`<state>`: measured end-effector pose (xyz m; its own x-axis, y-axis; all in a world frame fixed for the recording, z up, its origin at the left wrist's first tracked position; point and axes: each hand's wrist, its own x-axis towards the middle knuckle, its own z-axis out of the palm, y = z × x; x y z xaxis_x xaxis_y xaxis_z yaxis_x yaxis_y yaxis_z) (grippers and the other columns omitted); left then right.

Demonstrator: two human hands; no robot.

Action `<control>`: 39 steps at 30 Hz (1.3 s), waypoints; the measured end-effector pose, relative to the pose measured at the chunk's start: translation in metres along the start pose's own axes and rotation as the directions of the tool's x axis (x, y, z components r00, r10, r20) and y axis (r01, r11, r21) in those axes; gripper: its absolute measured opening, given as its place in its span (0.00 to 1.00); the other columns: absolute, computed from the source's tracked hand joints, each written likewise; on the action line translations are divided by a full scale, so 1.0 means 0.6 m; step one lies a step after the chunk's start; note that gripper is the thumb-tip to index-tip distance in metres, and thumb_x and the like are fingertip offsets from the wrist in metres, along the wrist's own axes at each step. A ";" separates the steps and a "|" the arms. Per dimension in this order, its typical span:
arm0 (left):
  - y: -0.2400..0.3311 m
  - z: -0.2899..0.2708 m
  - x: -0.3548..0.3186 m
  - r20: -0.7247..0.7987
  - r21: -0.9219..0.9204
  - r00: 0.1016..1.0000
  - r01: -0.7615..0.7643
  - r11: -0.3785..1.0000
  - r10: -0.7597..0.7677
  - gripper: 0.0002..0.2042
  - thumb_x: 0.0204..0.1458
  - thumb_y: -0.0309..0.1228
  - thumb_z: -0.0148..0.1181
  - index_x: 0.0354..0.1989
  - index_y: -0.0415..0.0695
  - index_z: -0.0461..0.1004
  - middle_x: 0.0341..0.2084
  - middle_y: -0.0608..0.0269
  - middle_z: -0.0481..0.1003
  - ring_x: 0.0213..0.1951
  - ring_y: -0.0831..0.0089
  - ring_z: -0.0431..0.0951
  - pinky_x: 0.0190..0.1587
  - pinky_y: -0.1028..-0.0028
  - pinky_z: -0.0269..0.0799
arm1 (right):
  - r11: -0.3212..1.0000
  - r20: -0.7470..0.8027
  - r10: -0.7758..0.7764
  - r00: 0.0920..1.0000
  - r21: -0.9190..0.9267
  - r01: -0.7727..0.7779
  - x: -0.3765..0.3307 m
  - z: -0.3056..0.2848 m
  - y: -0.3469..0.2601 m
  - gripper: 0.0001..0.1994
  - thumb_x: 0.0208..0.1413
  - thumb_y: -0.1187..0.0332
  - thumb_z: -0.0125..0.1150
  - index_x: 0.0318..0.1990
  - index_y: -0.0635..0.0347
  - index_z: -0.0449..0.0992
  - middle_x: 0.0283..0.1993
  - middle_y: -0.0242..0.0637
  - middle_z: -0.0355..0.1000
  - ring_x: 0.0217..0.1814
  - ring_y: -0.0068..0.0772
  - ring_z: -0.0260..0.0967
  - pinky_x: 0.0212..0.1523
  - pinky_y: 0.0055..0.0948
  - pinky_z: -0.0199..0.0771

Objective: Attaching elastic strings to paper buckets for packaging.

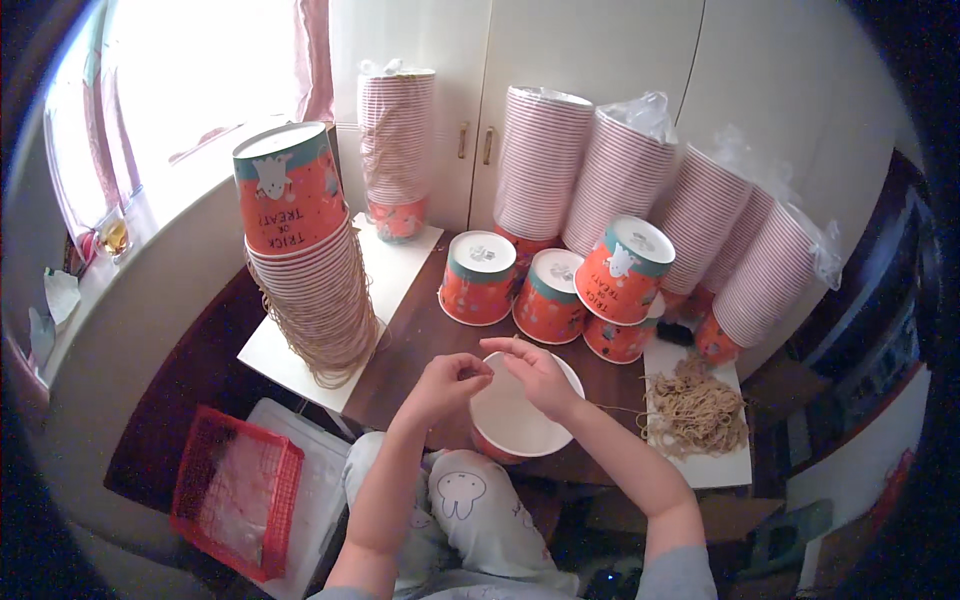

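An orange paper bucket with a white inside [520, 424] stands upright at the table's front edge, its mouth facing me. My left hand [452, 384] is over its left rim, fingers curled and thumb and fingertips together; anything pinched there is too small to make out. Across the bucket's mouth reaches my right hand [538, 378], its fingers stretched out toward the left hand above the far rim, thumb apart. To the right lies a tangled heap of tan cord [695, 408], with a thin strand trailing toward the bucket.
Upside-down orange buckets [480, 280] stand behind, one stacked on another [625, 270]. A tall nested stack with hanging cord loops [315, 290] is at left. Several plastic-wrapped stacks [542, 165] line the white cabinet. A red basket [240, 490] sits at lower left.
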<state>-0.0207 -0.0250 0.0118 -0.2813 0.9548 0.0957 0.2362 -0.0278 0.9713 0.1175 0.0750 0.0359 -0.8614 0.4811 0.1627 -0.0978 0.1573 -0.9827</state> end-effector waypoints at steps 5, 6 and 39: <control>-0.005 -0.002 -0.002 0.003 -0.018 1.000 -0.016 1.000 0.016 0.08 0.42 0.26 0.55 0.30 0.36 0.72 0.24 0.65 0.73 0.28 0.81 0.71 0.34 0.80 0.67 | 0.993 0.028 0.061 0.998 -0.106 -0.058 0.013 -0.003 0.010 0.16 0.52 0.78 0.39 0.48 0.66 0.66 0.47 0.34 0.65 0.48 0.21 0.62 0.50 0.21 0.60; -0.007 -0.003 -0.003 -0.002 -0.045 1.000 -0.026 0.999 0.026 0.08 0.42 0.26 0.55 0.30 0.35 0.72 0.23 0.65 0.73 0.28 0.81 0.70 0.33 0.80 0.67 | 0.991 0.009 0.040 0.999 -0.130 -0.038 0.014 -0.005 0.010 0.16 0.52 0.78 0.39 0.48 0.66 0.66 0.46 0.35 0.65 0.48 0.22 0.62 0.50 0.21 0.60; 0.005 -0.012 -0.003 0.015 -0.334 0.993 0.117 0.935 -0.119 0.05 0.47 0.26 0.50 0.29 0.37 0.67 0.25 0.63 0.73 0.29 0.81 0.70 0.33 0.82 0.65 | 0.860 -0.087 -0.160 0.983 -0.501 0.096 -0.029 0.002 -0.005 0.10 0.45 0.74 0.56 0.37 0.60 0.69 0.32 0.31 0.70 0.34 0.20 0.68 0.34 0.21 0.66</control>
<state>-0.0260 -0.0289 0.0160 -0.2937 0.9556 -0.0235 -0.1227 -0.0133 0.9924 0.1324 0.0653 0.0356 -0.7879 0.5228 0.3254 0.0825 0.6133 -0.7856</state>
